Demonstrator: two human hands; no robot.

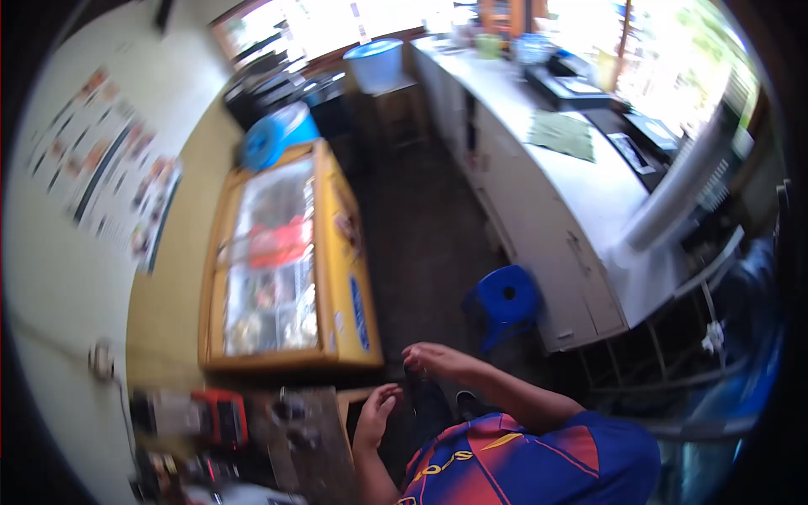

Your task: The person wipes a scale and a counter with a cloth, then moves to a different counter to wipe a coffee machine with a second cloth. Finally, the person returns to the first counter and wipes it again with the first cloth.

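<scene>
Nearby, freezer (290, 261) and stool (505, 299) flank hands.

I could read no text anywhere in the view. The poster (101, 160) on the wall at the upper left of the frame carried rows of small pictures and lines of print, all too blurred to make out. The yellow chest freezer (290, 261) left of centre bore a blue label on its side, illegible. The striped shirt (530, 459) at the bottom showed yellow marks I couldn't decipher.
</scene>
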